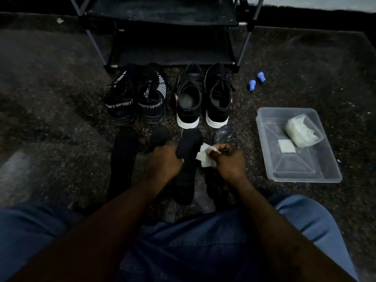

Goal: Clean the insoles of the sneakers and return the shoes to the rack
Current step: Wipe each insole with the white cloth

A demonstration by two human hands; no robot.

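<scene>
before the sneakers, left hand (163, 159) grips insole (188, 151), right hand (228, 159) pinches wipe (205, 158).

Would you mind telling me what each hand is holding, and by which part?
The left hand grips the black insole by its left edge, above the middle. The right hand pinches a white wipe by its right side.

Rack (162, 15) top beyond the upper edge

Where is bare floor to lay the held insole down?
Bare dark carpet lies left of the black striped SPORT sneakers; a narrower strip runs between the black white-soled sneakers and clear plastic tray. Crowded: the black insoles ahead of the knees.
</scene>
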